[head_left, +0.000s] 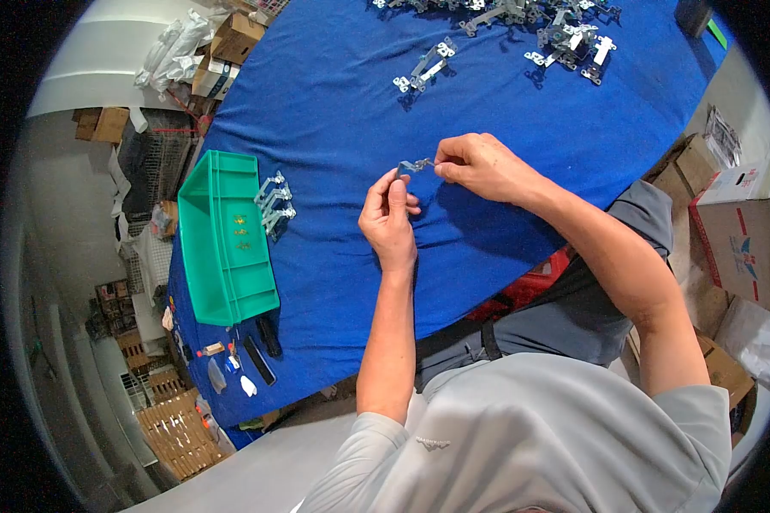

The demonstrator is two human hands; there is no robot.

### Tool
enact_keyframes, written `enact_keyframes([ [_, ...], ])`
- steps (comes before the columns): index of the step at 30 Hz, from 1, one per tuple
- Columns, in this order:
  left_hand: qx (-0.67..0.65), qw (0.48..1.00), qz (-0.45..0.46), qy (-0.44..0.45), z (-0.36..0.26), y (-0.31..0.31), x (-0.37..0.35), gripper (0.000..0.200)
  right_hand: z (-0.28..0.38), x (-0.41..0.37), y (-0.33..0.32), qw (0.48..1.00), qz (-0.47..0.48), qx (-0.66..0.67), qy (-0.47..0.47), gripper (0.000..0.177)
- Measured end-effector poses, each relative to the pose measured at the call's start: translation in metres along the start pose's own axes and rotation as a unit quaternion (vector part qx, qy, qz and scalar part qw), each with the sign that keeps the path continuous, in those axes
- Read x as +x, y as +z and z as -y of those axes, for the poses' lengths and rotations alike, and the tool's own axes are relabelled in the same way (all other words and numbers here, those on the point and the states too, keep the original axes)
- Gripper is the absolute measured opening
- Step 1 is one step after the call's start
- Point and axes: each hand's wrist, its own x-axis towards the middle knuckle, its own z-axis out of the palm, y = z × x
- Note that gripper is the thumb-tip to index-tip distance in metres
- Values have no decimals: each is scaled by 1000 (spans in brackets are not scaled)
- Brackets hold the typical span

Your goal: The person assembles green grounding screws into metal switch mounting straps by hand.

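My left hand holds a small silver metal bracket upright between thumb and fingers, above the blue cloth. At the bracket's other end, my right hand is closed in a pinch at its tip. Whether the right fingers grip the bracket itself or a tiny piece beside it cannot be made out. Left of my hands stands a green plastic bin with a few small brass-coloured pieces in it. Several linked metal brackets lie against its right side.
A heap of metal brackets covers the table's far side, with one linked bracket apart from it. Dark strip-like items and a small bottle lie near the left edge. Cardboard boxes stand on the right.
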Motion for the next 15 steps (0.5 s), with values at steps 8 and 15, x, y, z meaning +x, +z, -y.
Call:
enact_keyframes([
  [8,13,999,32,24,1,-1,-1,22,-1,0,0,989,15,110,101,20],
  [15,57,995,53,65,7,-4,2,21,0,4,-4,966,68,212,129,21],
])
